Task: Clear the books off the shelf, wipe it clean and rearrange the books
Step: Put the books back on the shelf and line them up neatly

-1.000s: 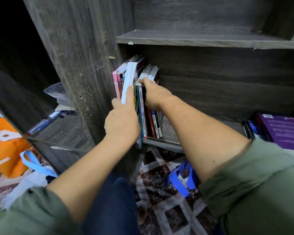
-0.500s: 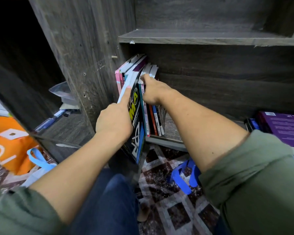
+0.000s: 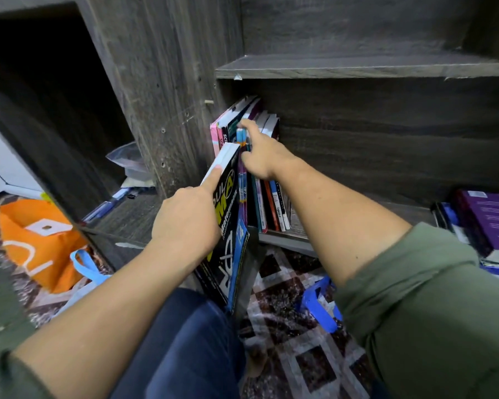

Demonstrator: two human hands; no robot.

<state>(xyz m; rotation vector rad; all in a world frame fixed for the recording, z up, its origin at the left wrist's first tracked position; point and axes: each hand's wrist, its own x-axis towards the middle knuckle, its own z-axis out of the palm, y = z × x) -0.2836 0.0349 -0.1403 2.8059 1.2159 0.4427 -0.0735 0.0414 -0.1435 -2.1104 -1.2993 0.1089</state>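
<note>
Now gripping one black book (image 3: 228, 226) in left hand (image 3: 185, 226), index finger straight along its page edge, tilted out past shelf (image 3: 285, 240) front. Hooking curled fingers of right hand (image 3: 264, 159) over one blue-topped book (image 3: 241, 137) in single upright row (image 3: 271, 208).

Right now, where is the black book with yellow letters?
In the head view, just left of centre: the left hand holds the black book, tilted out in front of the shelf edge, beside the row of books.

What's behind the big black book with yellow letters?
Behind the black book, more upright books stand on the shelf, a pink book leftmost. The black book covers their lower parts, so those cannot be seen.
</note>
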